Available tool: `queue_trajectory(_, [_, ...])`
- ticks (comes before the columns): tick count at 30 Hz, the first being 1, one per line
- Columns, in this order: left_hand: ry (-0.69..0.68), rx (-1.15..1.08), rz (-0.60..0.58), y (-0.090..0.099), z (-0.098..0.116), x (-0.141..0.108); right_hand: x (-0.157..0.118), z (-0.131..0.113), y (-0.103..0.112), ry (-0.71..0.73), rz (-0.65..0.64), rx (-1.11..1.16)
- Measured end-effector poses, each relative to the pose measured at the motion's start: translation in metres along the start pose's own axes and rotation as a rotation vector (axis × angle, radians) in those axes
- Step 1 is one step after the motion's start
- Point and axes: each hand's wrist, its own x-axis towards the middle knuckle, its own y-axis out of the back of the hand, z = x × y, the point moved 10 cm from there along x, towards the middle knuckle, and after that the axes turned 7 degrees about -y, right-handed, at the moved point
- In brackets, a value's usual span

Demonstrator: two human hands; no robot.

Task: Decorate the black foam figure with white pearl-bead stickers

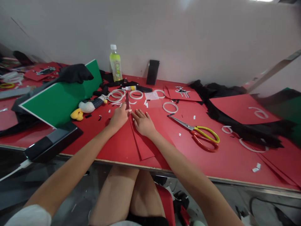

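Observation:
On the red table, my right hand (144,123) lies flat with fingers stretched over a red paper sheet (143,147). My left hand (119,116) is just to its left, fingers curled in closely, with a small whitish bit (130,110) by its fingertips. A narrow dark red strip (127,99) stands up beside the left fingers. Whether they grip the strip or something smaller cannot be made out. Beyond both hands lie white tape-like rings (136,95), white scraps (146,103) and a sheet of small white dots (151,96).
Scissors (193,128) with yellow and red handles lie to the right. A green board (63,100), a stuffed toy (89,106) and a black device (53,142) occupy the left. At the back stand a bottle (115,64) and a phone (153,72). Black cloth (244,133) lies right.

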Motion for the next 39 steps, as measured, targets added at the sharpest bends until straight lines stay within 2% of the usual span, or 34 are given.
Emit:
queue_trajectory(6, [0.010, -0.053, 0.139, 0.020, -0.008, -0.009, 0.003, 0.004, 0.000, -0.008, 0.014, 0.010])
queue_trajectory(8, [0.001, -0.072, 0.151, 0.022, -0.007, -0.012, 0.003, 0.004, 0.000, 0.000, 0.026, 0.013])
queue_trajectory(15, [-0.074, -0.049, 0.057, 0.009, 0.008, -0.012, 0.002, 0.003, 0.001, 0.019, 0.048, 0.021])
queue_trajectory(28, [-0.099, 0.072, -0.041, 0.008, 0.023, -0.012, 0.004, 0.005, 0.000, -0.005, 0.044, 0.036])
queue_trajectory(39, [-0.127, 0.113, -0.047, 0.012, 0.038, -0.026, 0.003, 0.006, 0.000, -0.023, 0.006, 0.057])
